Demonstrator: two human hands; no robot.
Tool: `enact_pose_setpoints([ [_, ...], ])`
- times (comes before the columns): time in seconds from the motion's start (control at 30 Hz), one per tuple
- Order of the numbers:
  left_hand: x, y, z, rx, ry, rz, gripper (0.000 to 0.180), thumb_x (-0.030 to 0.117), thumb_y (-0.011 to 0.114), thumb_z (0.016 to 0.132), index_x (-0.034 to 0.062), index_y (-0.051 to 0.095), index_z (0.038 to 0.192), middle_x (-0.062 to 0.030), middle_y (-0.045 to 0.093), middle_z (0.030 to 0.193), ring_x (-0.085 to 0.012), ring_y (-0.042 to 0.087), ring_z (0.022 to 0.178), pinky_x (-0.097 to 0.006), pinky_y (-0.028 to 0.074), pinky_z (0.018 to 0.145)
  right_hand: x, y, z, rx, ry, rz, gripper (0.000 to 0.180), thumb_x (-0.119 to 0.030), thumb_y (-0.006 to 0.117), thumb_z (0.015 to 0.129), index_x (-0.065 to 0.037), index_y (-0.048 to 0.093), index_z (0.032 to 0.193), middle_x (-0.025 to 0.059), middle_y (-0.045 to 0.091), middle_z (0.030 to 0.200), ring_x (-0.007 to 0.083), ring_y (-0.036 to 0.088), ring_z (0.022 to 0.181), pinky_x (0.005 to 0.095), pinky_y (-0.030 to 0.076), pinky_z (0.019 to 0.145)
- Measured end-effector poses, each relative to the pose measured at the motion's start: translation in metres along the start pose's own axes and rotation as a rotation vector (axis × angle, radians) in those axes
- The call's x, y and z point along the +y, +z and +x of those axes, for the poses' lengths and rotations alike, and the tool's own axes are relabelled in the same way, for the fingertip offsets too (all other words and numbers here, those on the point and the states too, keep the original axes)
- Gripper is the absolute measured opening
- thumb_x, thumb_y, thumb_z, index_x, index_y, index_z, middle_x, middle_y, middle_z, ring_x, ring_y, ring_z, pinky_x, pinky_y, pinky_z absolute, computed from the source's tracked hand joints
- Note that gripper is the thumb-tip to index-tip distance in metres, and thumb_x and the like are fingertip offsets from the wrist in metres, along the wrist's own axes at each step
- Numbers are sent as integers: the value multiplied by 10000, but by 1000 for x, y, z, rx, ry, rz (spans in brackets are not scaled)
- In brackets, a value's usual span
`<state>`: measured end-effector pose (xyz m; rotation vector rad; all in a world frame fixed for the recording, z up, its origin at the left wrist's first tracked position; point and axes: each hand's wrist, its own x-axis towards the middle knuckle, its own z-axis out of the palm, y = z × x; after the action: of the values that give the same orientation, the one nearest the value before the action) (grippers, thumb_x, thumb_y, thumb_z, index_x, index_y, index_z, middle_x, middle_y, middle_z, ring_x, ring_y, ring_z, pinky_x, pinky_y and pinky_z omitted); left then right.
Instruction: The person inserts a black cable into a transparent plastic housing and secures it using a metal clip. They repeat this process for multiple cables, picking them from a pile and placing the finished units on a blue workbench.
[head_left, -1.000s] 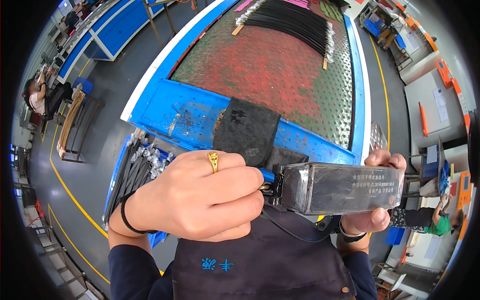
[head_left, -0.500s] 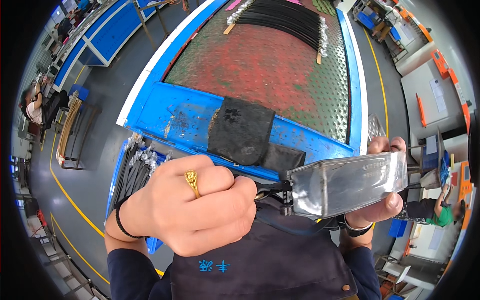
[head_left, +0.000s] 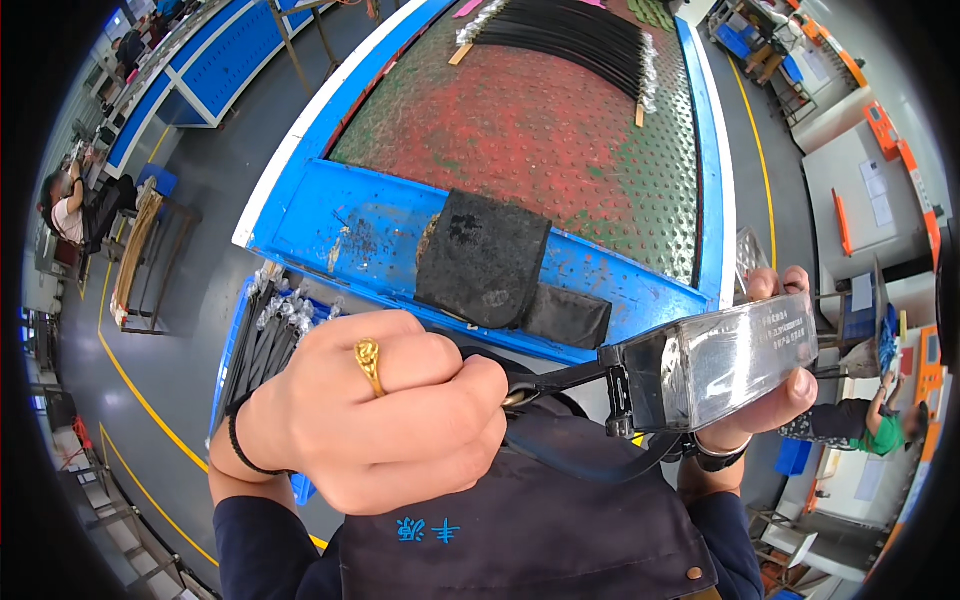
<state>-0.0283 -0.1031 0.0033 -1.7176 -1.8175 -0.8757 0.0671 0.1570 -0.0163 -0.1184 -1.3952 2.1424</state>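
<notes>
My right hand [head_left: 778, 406] grips a clear, box-shaped plastic case [head_left: 750, 350] with pale print, thumb in front and fingertips over its far edge. A black hinged or clip-like piece [head_left: 620, 390] sits at the case's left end. From there a narrow black strap [head_left: 570, 378] runs to my left hand [head_left: 390, 415], which is closed like a fist with its back showing. A small brass-coloured ring shows beside its fingers, and what lies inside the fist is hidden. More dark strap hangs in a loop below, over my apron [head_left: 530, 520].
Ahead stands a blue-edged bench [head_left: 280, 200] with a worn red-green studded top. On it lie a black pad [head_left: 485, 260] and a row of black straps [head_left: 560, 45] with wrapped ends. A blue bin [head_left: 232, 345] of similar straps is at left. Other people work farther off.
The case has turned in my right hand, so its black end piece shows more fully and sits farther right. More strap shows between it and my left hand, which has barely moved.
</notes>
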Motion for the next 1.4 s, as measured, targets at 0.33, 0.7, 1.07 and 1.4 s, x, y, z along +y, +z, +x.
enact_pose_setpoints([
  [0.33,0,0,0,11,-17,-45,131,165,654,674,75,574,623,-41,571,747,-164,511,555,-261,393,445,-2,4,-8,-68,-125,-186,817,-457,742,503,-91,388,1141,123,490,964,172,475,836,270,398,710],
  [0.7,-15,-3,-53,155,-340,9,176,8,586,538,18,616,711,-119,585,761,-218,547,568,-276,435,485,34,-58,50,-73,-51,430,420,-169,451,847,2,400,1228,233,469,1230,317,528,1081,394,500,846],
  [1.07,-5,3,-99,505,-838,-25,119,74,555,736,-17,567,812,-133,514,847,-148,505,620,-255,423,527,223,-34,31,-131,421,-123,560,-29,557,831,-80,288,1318,104,436,1169,216,501,1052,365,500,838],
  [1.4,1,24,-79,316,-546,310,220,19,587,662,9,603,881,-134,554,870,-234,520,732,-306,429,649,195,-86,4,-324,-252,-1385,357,-187,593,811,-45,541,1133,151,412,1284,343,357,1208,482,245,1014],
])
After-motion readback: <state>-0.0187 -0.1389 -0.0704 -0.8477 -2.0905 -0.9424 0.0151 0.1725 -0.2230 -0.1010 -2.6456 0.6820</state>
